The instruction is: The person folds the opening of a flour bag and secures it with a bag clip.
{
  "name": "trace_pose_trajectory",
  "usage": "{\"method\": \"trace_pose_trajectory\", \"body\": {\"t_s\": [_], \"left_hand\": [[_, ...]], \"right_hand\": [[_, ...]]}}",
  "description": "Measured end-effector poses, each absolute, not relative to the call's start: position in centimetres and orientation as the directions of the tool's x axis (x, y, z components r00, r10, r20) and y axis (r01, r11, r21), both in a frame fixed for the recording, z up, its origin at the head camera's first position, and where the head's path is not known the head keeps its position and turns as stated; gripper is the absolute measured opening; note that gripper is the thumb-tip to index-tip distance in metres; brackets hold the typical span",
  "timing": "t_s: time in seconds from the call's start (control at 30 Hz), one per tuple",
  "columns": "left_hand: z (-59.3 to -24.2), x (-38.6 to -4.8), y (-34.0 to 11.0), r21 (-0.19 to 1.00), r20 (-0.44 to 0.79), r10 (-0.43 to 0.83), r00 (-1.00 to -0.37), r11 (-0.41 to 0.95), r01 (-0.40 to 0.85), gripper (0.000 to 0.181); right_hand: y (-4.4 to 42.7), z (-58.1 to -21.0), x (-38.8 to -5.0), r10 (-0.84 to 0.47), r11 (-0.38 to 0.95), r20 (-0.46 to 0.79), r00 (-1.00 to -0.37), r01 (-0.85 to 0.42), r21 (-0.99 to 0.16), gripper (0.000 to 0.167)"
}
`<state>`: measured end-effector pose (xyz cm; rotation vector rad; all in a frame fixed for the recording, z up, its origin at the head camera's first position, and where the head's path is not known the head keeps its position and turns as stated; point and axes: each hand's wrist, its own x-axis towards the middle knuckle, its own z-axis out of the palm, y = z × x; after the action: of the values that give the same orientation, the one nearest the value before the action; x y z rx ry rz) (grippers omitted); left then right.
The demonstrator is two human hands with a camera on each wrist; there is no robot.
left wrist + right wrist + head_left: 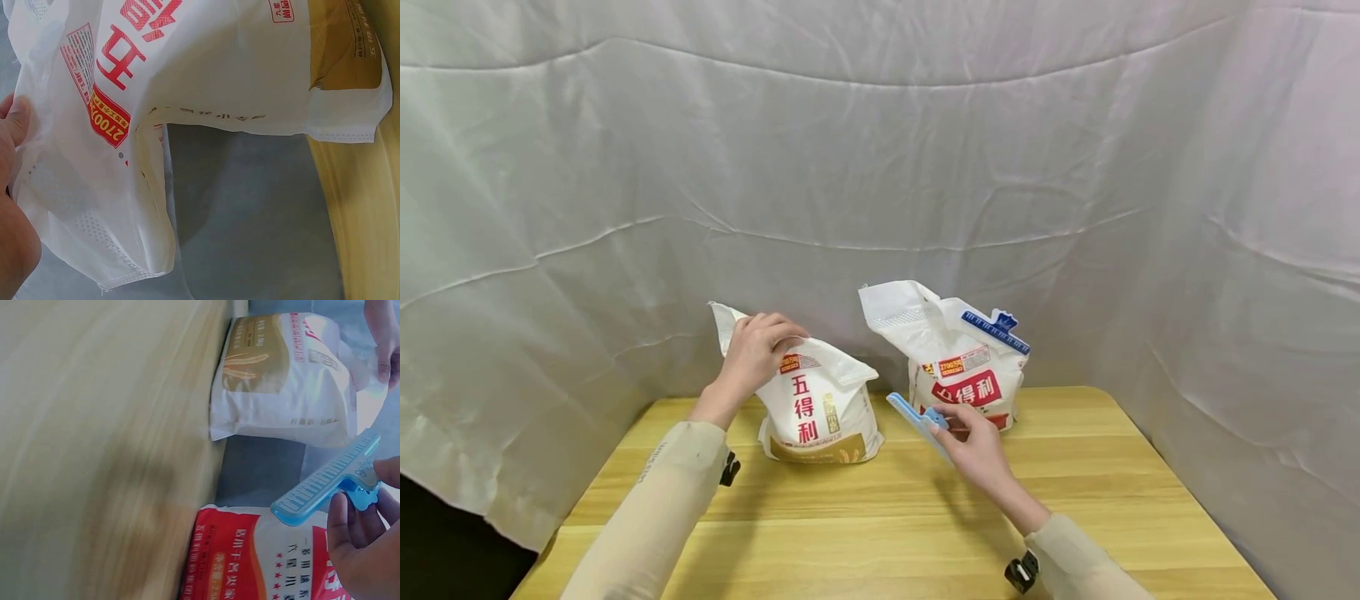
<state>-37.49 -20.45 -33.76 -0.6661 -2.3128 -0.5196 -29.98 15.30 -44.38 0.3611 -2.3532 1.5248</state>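
My left hand (758,348) grips the folded top of a white flour bag (820,417) with red lettering and a gold base band. In the left wrist view, the thumb presses the plastic of this bag (219,69). My right hand (973,446) pinches a light blue bag clip (917,421) by its handle, in front of the second flour bag. Seen from the right wrist, the long ribbed bar of the clip (328,478) points away from the fingers, apart from both bags. Whether its bars are parted is hard to see.
A second white flour bag (966,387) with red labels stands at the right, a dark blue clip (996,331) across its top corner. Both bags stand near the back of the wooden table (850,533). Grey cloth (880,167) hangs behind and along the sides.
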Motion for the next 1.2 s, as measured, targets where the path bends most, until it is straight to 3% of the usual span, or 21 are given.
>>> {"method": "trace_pose_trajectory", "body": {"t_s": [0.43, 0.77, 1.2], "left_hand": [[-33.8, -37.3, -20.6, 0.181, 0.676, 0.326, -0.660, 0.796, 0.578, 0.012], [-33.8, -37.2, -20.6, 0.184, 0.674, 0.327, -0.663, 0.794, 0.579, 0.013], [-33.7, -37.2, -20.6, 0.171, 0.692, 0.331, -0.641, 0.788, 0.592, 0.014]], "right_hand": [[14.4, -42.6, -30.5, -0.033, 0.315, 0.478, -0.878, -0.463, -0.828, 0.033], [13.2, -41.0, -31.2, -0.018, 0.306, 0.575, -0.818, -0.552, -0.775, 0.030], [10.9, -38.3, -32.3, -0.065, 0.303, 0.613, -0.788, -0.601, -0.740, 0.028]]}}
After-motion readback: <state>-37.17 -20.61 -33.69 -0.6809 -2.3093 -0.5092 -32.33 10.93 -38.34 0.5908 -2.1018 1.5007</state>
